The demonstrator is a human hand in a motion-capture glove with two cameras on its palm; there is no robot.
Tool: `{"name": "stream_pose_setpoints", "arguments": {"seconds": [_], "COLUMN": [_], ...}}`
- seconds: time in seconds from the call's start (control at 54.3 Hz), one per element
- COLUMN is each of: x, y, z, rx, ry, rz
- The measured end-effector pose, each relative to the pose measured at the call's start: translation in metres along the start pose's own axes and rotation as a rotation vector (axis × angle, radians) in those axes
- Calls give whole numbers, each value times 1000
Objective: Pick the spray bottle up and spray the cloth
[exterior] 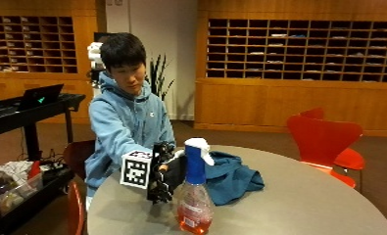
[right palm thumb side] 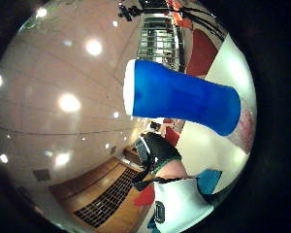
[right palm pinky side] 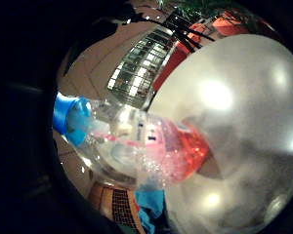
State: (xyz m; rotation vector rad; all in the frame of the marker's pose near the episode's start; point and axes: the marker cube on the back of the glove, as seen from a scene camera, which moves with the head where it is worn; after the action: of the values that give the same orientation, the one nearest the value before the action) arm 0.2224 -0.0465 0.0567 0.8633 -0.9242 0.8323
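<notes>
Clearly the spray bottle [exterior: 193, 196] is the thing to judge first: it stands upright on the round surface [exterior: 310, 205], near its front edge, with the blue cloth [exterior: 235, 178] heaped just behind it. I read it as clear, stiff plastic, smooth and likely a bit slippery, with reddish liquid filling only the lower part, so it should lift light and bottom-heavy. Its neck is a long blue sleeve [right palm thumb side: 184, 102] topped by a white trigger head [exterior: 198, 145]; I judge the place to take hold is high on that neck, with a finger free for the trigger, since the rounded belly is wider and slicker.

My gloved right hand [exterior: 161, 178] sits just beside the bottle, at the level of its neck and shoulder. Both palm views show the bottle very close to the palm, but I cannot tell whether the fingers have curled round it or merely hover alongside.

The cloth looks soft and limp, bunched in loose folds, easy to wet where it lies. Beneath everything, the surface is pale, smooth and hard.
</notes>
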Motion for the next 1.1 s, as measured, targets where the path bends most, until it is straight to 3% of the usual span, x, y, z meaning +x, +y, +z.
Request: {"name": "stream_pose_setpoints", "arguments": {"seconds": [0.81,1.105], "x": [2,4], "y": [-25,-37], "z": [23,28], "rx": [-136,-178], "ry": [58,137], "rz": [145,94]}}
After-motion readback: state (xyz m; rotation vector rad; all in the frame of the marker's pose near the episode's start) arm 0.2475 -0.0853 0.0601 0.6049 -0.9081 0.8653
